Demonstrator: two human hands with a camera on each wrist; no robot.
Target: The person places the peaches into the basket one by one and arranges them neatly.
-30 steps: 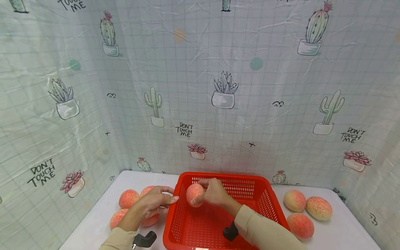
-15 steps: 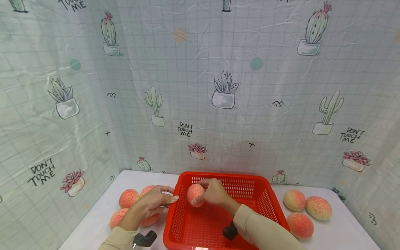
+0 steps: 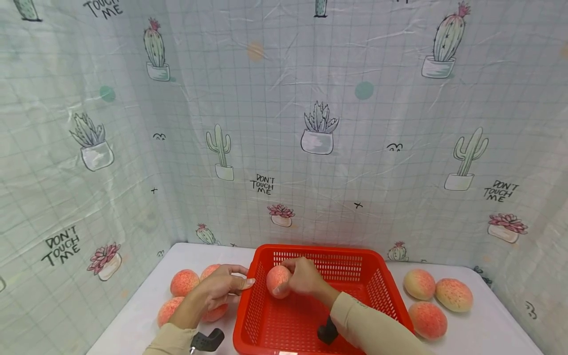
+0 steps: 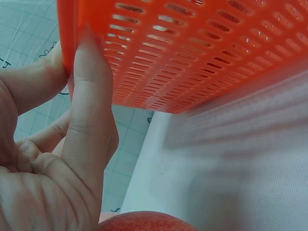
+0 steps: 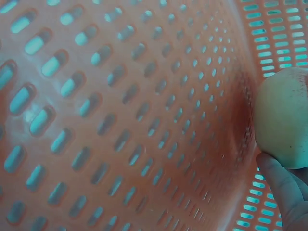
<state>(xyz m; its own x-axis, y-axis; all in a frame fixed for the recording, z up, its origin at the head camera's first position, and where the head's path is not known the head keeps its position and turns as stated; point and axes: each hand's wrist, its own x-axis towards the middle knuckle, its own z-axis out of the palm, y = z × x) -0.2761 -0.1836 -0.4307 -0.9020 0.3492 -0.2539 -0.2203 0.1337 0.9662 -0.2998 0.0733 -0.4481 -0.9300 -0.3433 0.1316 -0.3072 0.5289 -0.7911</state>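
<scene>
A red perforated plastic basket [image 3: 284, 325] stands in the middle of the table. My left hand [image 3: 224, 286] pinches its left rim, with the thumb [image 4: 89, 110] along the outer wall in the left wrist view. Inside the basket, near the left wall, my right hand [image 3: 306, 277] grips a pinkish-orange peach [image 3: 277, 281] between thumb and fingers. The right wrist view shows this peach's pale yellow side [image 5: 283, 118] close to the slotted wall, with fingers [image 5: 284, 187] beneath it.
Several peaches [image 3: 184, 282] lie left of the basket, partly hidden behind my left hand and forearm. Three more peaches [image 3: 427, 320] rest on the white table [image 3: 483, 330] to the right. A cactus-print sheet [image 3: 284, 123] hangs behind and along the sides.
My right hand has lowered slightly with the peach, deeper into the basket. The left hand stays at the rim.
</scene>
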